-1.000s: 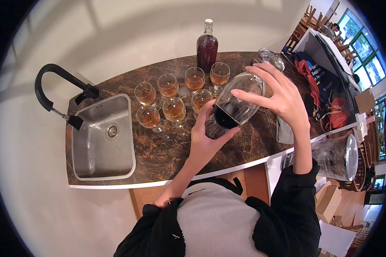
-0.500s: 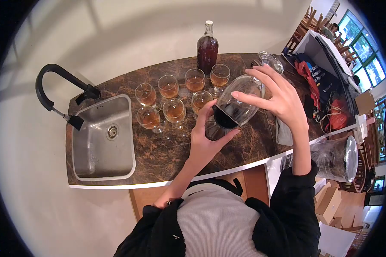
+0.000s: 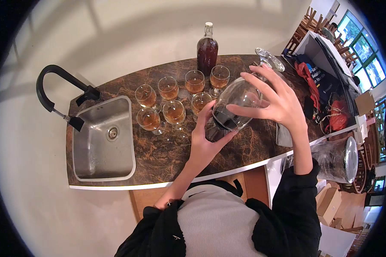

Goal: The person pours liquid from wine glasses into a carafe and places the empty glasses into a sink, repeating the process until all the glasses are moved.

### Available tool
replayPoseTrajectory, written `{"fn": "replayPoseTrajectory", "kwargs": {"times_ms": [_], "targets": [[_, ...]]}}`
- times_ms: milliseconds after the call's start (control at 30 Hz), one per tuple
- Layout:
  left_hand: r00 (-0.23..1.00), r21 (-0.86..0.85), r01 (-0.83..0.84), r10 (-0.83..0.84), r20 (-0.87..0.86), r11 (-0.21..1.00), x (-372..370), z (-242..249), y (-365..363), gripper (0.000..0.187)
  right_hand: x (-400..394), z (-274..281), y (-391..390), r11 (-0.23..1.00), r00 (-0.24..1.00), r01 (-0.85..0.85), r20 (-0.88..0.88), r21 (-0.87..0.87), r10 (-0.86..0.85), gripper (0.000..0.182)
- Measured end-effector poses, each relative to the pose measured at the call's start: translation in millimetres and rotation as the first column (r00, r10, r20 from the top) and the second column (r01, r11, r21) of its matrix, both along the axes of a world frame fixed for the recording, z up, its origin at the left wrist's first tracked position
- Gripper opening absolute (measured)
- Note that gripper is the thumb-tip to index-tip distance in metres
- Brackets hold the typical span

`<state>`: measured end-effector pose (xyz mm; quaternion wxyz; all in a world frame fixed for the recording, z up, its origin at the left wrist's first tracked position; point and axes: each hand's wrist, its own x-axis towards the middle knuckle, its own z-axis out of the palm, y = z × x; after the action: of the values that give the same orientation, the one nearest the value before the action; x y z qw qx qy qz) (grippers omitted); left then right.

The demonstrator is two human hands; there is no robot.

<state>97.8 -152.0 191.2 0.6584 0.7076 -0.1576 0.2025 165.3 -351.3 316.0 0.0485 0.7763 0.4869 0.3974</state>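
Observation:
I hold a large footed glass vessel point(image 3: 233, 95) on a slant over the counter, its round clear foot point(image 3: 270, 59) up at the back right. A black band shows around its lower left end. My left hand point(image 3: 203, 139) is closed around this lower end, thumb below and fingers on the far side. Curved over the clear bowl and up toward the foot, my right hand point(image 3: 283, 103) grips from the right with fingers spread along the glass. Just left of the vessel stand several stemmed glasses point(image 3: 174, 112) of amber drink.
Behind the glasses stands a swing-top bottle point(image 3: 207, 53) of dark red liquid. At left are a steel sink point(image 3: 103, 150) and a black faucet point(image 3: 51, 70). A grey cloth point(image 3: 283, 135), red and dark bags point(image 3: 339, 115) and a big glass jar point(image 3: 336, 158) are to the right.
The vessel has turned slightly in my hands, and its foot now stands more clearly in view. My right fingers have shifted a little left along the glass.

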Motion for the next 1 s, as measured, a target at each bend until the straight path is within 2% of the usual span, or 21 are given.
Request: {"fn": "replayPoseTrajectory", "kwargs": {"times_ms": [100, 200, 667, 767, 867, 1000], "targets": [[0.998, -0.052, 0.052, -0.054, -0.021, 0.997, 0, -1, 1, 0.084, -1, 2, 4, 0.998, 0.999, -0.05, -0.02, 0.029, 0.05, 0.072], [0.999, 0.003, -0.001, 0.001, 0.034, 1.0, 0, 1, 0, 0.083, -1, 2, 5, 0.998, 0.999, -0.05, -0.007, 0.024, 0.05, 0.074], [0.999, -0.001, 0.021, -0.021, -0.034, 1.0, -1, 1, -2, 0.088, 4, 3, 2, 0.996, 0.997, -0.081, 0.021, 0.046, 0.08, 0.073], [0.999, 0.017, 0.005, -0.004, -0.047, 1.0, -3, 3, -2, 0.088, 7, 1, -2, 0.999, 0.997, -0.044, 0.061, 0.018, 0.043, 0.085], [1.0, 0.035, -0.014, 0.014, -0.014, 0.999, -2, 2, -3, 0.09, 11, -1, -4, 0.996, 0.997, -0.064, 0.043, 0.057, 0.062, 0.083], [0.998, 0.064, -0.054, 0.056, -0.03, 0.997, -4, 1, -4, 0.093, 7, 4, -4, 0.997, 0.995, -0.017, -0.093, 0.081, 0.024, 0.072]]}}
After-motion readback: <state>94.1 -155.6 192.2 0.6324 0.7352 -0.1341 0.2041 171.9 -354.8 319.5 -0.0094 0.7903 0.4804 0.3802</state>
